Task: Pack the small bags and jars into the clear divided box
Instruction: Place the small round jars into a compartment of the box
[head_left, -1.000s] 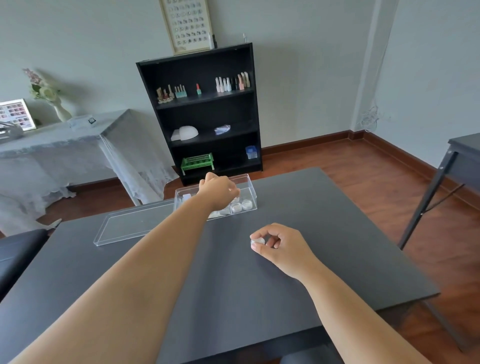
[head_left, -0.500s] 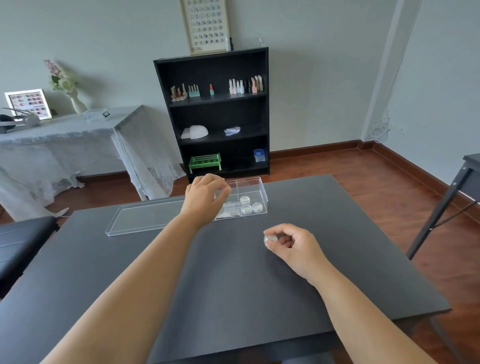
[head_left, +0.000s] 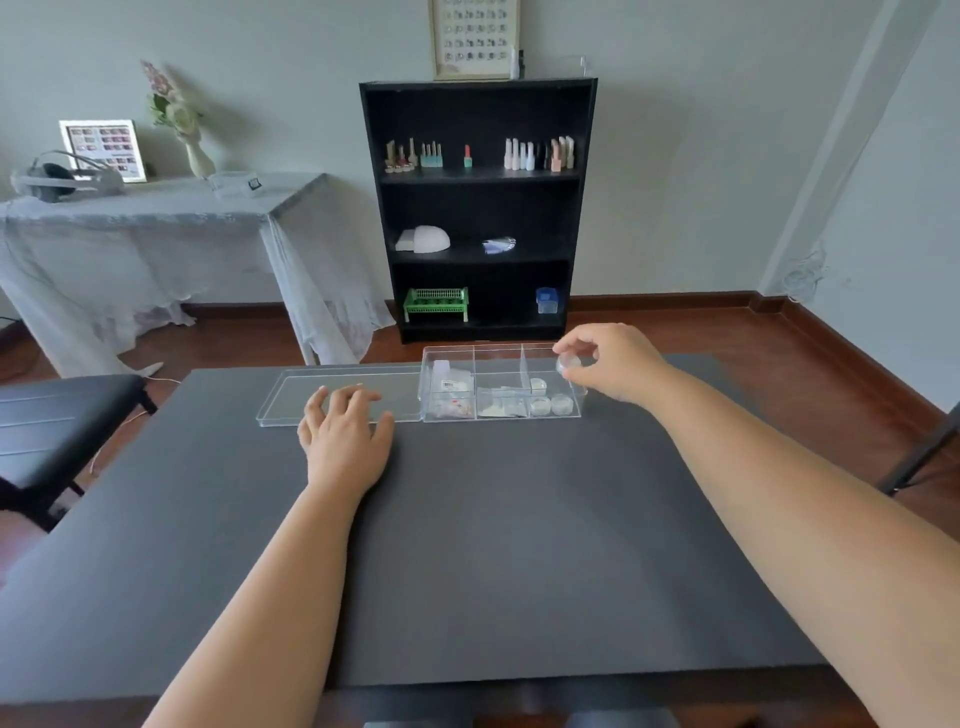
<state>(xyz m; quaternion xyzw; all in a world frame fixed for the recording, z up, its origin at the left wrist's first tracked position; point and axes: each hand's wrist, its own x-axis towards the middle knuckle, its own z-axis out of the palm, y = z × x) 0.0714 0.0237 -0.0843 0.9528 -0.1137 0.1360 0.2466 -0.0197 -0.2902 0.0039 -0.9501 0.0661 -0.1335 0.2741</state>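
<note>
Head view shows the right hand (head_left: 613, 366), its grip narrow on a small clear jar (head_left: 568, 364), above the right compartment of the clear divided box (head_left: 498, 353); three jars (head_left: 549, 402) lie just below it. Next it must lower between the walls. The left hand (head_left: 345, 439) rests spread on the surface (head_left: 493, 545), fingertips on the lid (head_left: 291, 397), holding nothing.

No writing can be read anywhere. A white label (head_left: 449, 385) with dark marks lies on a small bag in the left compartment of the clear divided box (head_left: 498, 352), too small to make out. The framed chart (head_left: 474, 39) above the black bookshelf (head_left: 586, 208) shows rows of small marks, also illegible.
</note>
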